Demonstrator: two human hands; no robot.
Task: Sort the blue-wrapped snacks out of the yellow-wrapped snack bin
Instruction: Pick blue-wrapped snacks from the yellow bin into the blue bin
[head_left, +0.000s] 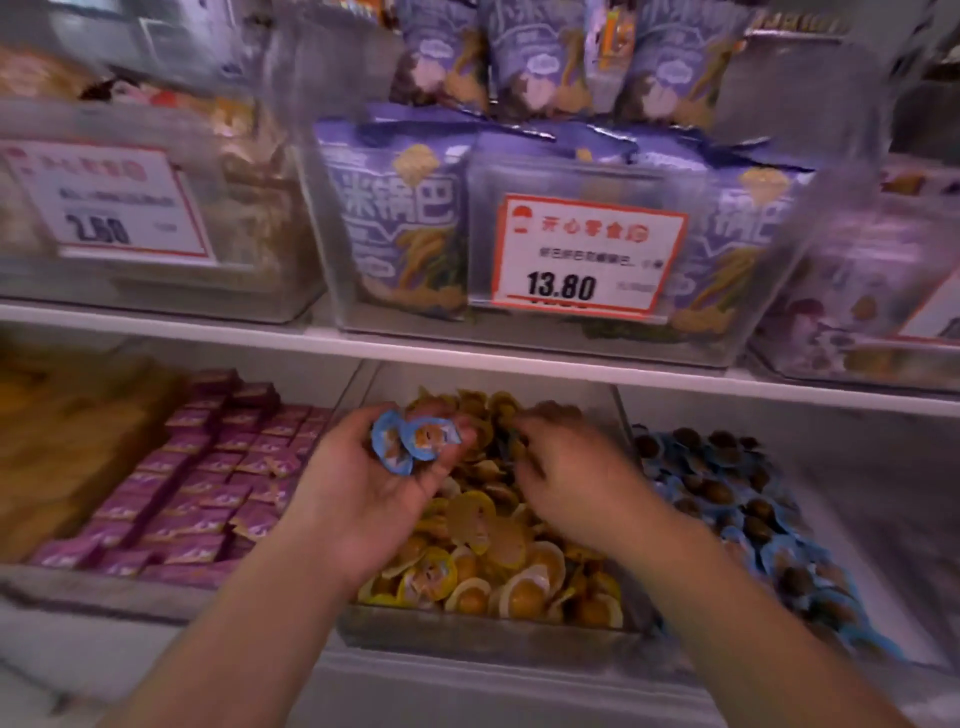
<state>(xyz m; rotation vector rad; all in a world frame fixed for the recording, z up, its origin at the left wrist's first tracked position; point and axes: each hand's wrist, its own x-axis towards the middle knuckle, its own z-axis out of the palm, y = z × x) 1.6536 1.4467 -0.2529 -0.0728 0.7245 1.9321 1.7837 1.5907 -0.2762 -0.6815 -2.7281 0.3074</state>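
purple packets (197, 483) in left bin; left hand (374, 483) palm up over yellow snack bin (488, 642), fingers curled round blue snacks (410, 441); right hand (566, 467) down among yellow snacks (483, 519), blurred, grip can't tell; blue snack bin (748, 519) at right

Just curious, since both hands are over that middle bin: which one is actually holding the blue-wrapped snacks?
The left hand, palm up, holds the blue-wrapped snacks. The right hand reaches palm down into the yellow-wrapped snack bin, too blurred to show any hold.
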